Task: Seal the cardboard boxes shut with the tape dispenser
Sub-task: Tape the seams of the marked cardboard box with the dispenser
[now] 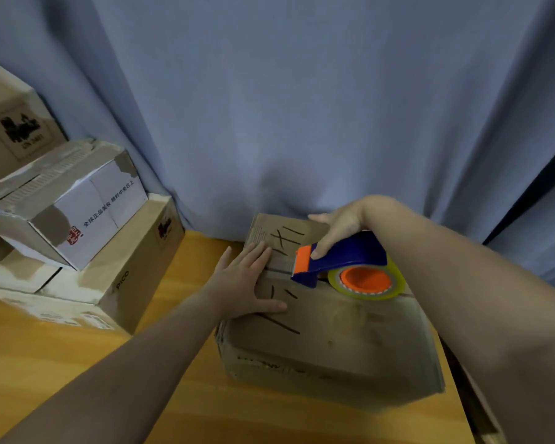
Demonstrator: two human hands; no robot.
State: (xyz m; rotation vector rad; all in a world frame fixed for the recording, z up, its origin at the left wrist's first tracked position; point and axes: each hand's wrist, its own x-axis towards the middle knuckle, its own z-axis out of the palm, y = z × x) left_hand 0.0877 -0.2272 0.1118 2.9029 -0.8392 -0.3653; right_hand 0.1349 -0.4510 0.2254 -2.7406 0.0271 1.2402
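A brown cardboard box (334,331) with black marker strokes on its closed top flaps sits on the wooden table, right of centre. My left hand (245,280) lies flat on the left part of the lid, fingers straight and spread across the seam. My right hand (337,230) grips the blue handle of the tape dispenser (343,262), index finger stretched along it toward the orange front. The dispenser's nose rests on the centre seam near the left hand. Its roll of clear tape (366,282) with an orange hub faces me.
A stack of other cardboard boxes stands at the left: a long brown one (132,277) underneath, a white-sided box (77,203) on top, another brown one (10,129) behind. A grey-blue curtain (302,107) hangs right behind the table. The wooden table (77,363) ends at the right.
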